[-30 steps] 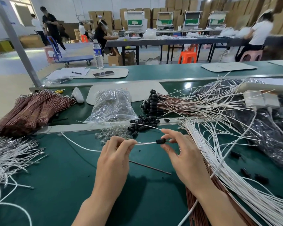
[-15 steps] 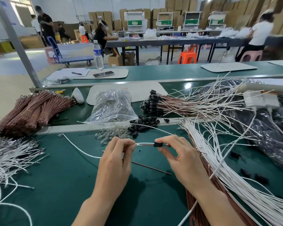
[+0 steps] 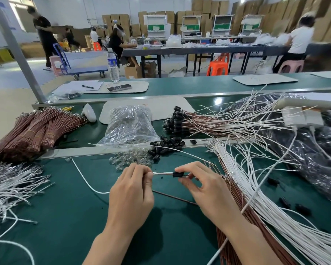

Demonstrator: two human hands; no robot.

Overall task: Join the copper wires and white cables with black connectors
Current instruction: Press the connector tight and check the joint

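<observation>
My left hand (image 3: 131, 196) pinches the ends of a white cable (image 3: 84, 177) and a copper wire (image 3: 172, 197) together above the green mat. My right hand (image 3: 204, 188) pinches a black connector (image 3: 177, 174) threaded on that pair, a short way right of the left fingertips. The white cable trails off to the left across the mat; the copper wire runs below, between my hands. Loose black connectors (image 3: 166, 145) lie in a heap just beyond my hands.
White cables (image 3: 271, 203) and copper wires fan out on the right. Finished joined wires (image 3: 208, 123) pile behind. Bundled copper wires (image 3: 34, 131) and white cables (image 3: 10, 188) lie left. A clear bag (image 3: 131, 125) and small glass bulbs (image 3: 130, 159) sit ahead.
The black connector has slid left along the wires toward my left hand, and both hands have dropped slightly closer to the mat.
</observation>
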